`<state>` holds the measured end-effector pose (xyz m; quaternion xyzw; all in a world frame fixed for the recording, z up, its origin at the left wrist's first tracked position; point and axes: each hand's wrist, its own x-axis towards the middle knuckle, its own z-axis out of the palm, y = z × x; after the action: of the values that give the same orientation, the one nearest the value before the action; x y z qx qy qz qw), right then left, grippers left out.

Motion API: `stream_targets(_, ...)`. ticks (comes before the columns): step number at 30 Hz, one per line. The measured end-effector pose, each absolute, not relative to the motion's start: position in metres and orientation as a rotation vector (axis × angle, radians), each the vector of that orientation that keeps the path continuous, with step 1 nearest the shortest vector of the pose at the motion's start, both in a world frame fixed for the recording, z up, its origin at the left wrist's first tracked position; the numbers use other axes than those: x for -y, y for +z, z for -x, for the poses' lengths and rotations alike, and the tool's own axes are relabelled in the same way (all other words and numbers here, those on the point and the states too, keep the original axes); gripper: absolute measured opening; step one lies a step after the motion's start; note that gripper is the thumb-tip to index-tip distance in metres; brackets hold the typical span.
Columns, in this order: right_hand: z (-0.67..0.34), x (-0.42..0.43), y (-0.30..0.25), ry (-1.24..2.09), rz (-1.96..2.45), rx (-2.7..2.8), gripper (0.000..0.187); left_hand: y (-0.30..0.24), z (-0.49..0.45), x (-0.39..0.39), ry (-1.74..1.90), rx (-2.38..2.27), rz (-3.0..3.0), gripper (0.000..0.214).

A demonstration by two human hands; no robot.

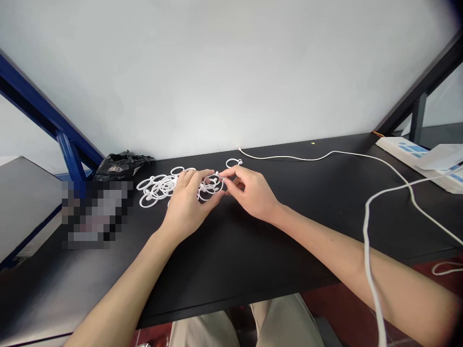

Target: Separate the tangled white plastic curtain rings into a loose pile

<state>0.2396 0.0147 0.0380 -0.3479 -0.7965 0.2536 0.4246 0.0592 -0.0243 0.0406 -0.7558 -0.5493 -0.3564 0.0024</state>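
A white plastic ring [223, 185] with a small knob is held up between both hands. My left hand [186, 202] is closed on its left side, thumb below and fingers above. On the other side, my right hand [255, 193] pinches the ring's edge between thumb and index finger. Several similar white rings [164, 185] lie in an overlapping pile left of and behind my left hand, which hides part of them. A single white ring [239, 162] rests apart, just beyond my right hand.
A crumpled black plastic bag [123, 165] lies at the back left, behind a blurred-out patch. White cables [367, 226] run across the right side of the black table [224, 260]. A white and blue box [423, 159] sits at the far right. Blue frame bars [39, 103] slope at the left.
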Motion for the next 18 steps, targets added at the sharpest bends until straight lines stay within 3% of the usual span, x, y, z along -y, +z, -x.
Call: stream_targets(18, -0.2397, -0.015, 0.0376, 0.552, 0.883, 2.053, 0.016, 0.0412, -0.0573, 0.0239, -1.093, 1.699, 2.384, 0.031)
